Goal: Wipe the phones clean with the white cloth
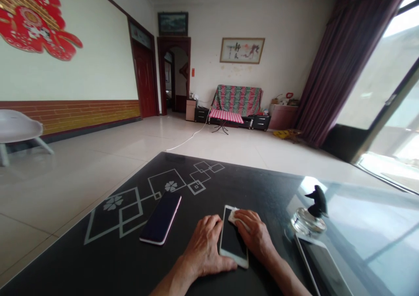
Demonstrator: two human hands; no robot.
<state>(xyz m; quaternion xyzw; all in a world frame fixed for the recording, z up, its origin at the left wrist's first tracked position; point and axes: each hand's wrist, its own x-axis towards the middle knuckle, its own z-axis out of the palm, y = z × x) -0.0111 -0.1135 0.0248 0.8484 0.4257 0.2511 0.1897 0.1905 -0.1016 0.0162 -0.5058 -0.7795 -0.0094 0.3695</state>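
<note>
A white smartphone (233, 239) with a dark screen lies face up on the black table (108, 270). My left hand (204, 246) holds it at its left side, with the thumb along the bottom edge and the fingers by the left edge. Bunched under the fingers of my right hand (257, 235) is a white wipe (235, 216), pressed on the upper right of the screen. Part of the wipe is hidden by those fingers. To the left, a second smartphone (161, 219) with a dark screen and pinkish edge rests apart from both hands.
Right of my right arm lies a white-framed tablet (322, 265). Just beyond it stands a clear glass container (307, 222) with a black spray-type top (317, 201). Past the table's far edge, a pale cord (193, 134) crosses the tiled floor. A white chair (19, 128) is at far left.
</note>
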